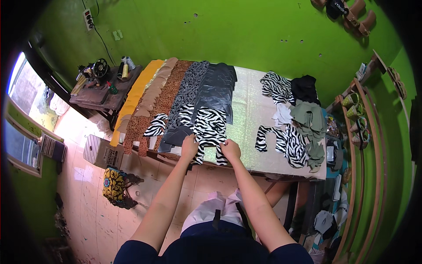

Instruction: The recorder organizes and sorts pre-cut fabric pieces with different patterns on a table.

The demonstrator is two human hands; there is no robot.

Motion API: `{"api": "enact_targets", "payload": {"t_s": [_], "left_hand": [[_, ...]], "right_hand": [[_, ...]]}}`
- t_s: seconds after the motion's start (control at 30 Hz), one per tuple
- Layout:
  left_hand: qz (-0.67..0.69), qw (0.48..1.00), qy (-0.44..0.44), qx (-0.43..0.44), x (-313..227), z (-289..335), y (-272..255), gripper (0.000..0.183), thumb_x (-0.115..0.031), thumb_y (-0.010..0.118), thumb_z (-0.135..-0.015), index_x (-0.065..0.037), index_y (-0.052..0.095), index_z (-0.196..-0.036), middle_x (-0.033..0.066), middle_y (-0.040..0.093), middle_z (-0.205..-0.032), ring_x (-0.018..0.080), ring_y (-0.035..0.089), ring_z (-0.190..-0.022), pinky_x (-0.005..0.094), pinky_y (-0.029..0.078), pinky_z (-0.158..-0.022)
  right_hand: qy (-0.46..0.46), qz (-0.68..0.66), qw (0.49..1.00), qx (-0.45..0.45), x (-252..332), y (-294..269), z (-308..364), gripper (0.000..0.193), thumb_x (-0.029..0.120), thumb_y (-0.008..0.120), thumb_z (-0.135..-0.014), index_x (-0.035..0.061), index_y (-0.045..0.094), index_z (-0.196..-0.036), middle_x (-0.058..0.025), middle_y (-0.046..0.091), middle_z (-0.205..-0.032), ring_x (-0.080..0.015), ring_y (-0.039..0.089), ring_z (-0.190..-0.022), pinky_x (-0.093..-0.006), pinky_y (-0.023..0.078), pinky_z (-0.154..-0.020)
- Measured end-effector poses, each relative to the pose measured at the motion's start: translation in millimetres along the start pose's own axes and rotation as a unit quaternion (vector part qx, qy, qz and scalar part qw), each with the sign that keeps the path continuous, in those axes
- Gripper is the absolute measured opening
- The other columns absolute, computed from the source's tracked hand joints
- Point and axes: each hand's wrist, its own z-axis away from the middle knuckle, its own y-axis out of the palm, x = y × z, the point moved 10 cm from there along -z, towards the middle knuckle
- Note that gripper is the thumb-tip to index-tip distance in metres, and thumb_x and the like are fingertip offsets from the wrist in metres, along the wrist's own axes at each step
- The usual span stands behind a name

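At the table's near edge, a black-and-white zebra-print fabric piece (211, 125) lies over the end of a row of black pieces. Its two narrow legs hang toward me on either side of a notch. My left hand (189, 148) is closed on the piece's left side and my right hand (230, 149) on its right side. Beside my left hand is a dark grey cut piece (175, 135). Another small zebra-print piece (156, 126) rests further left, on the leopard-print row (172, 83).
Overlapping rows of yellow (140, 94), tan, grey-patterned and black pieces (215, 90) cover the table's left half. On its right lie zebra-print scraps (295, 145) and olive fabric (309, 121). A sewing machine (100, 68) stands far left; a patterned stool (115, 187) is on the floor.
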Motion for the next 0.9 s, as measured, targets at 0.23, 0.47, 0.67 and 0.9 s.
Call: {"api": "enact_targets", "payload": {"t_s": [0.23, 0.47, 0.67, 0.9], "left_hand": [[-0.007, 0.999, 0.013, -0.037, -5, 2, 4, 0.029, -0.004, 0.057, -0.072, -0.002, 0.052, -0.100, 0.0193, 0.052, -0.097, 0.0363, 0.053, -0.090, 0.0421, 0.044, -0.077], [-0.139, 0.973, 0.082, -0.166, -50, 17, -6, 0.036, -0.006, 0.054, -0.069, -0.003, 0.052, -0.105, 0.0135, 0.049, -0.100, 0.0313, 0.048, -0.090, 0.0398, 0.041, -0.076], [-0.180, 0.974, 0.049, -0.125, -54, 16, 12, 0.071, -0.017, 0.060, -0.059, -0.002, 0.037, -0.125, 0.0199, 0.042, -0.116, 0.0343, 0.042, -0.105, 0.0406, 0.037, -0.084], [-0.225, 0.967, 0.032, -0.114, -46, 19, 19, 0.077, -0.013, 0.064, -0.060, -0.003, 0.031, -0.130, 0.0226, 0.037, -0.122, 0.0349, 0.038, -0.111, 0.0404, 0.033, -0.089]], "right_hand": [[-0.001, 0.096, 0.995, -0.014, 0, 4, 5, 0.033, 0.035, 0.063, -0.075, 0.0054, 0.054, -0.088, -0.0126, 0.060, -0.089, -0.0290, 0.059, -0.080, -0.0387, 0.047, -0.066], [-0.053, 0.036, 0.998, -0.015, -2, -7, 3, 0.038, 0.033, 0.062, -0.077, 0.0056, 0.050, -0.102, -0.0133, 0.057, -0.097, -0.0295, 0.057, -0.086, -0.0386, 0.046, -0.071], [-0.127, -0.029, 0.991, -0.034, 2, -13, 0, 0.059, 0.031, 0.066, -0.072, 0.0003, 0.043, -0.118, -0.0169, 0.052, -0.101, -0.0303, 0.051, -0.096, -0.0380, 0.042, -0.083], [-0.114, -0.053, 0.992, -0.024, 5, -1, -21, 0.065, 0.023, 0.063, -0.072, -0.0033, 0.036, -0.125, -0.0193, 0.049, -0.110, -0.0322, 0.047, -0.103, -0.0369, 0.039, -0.089]]}}
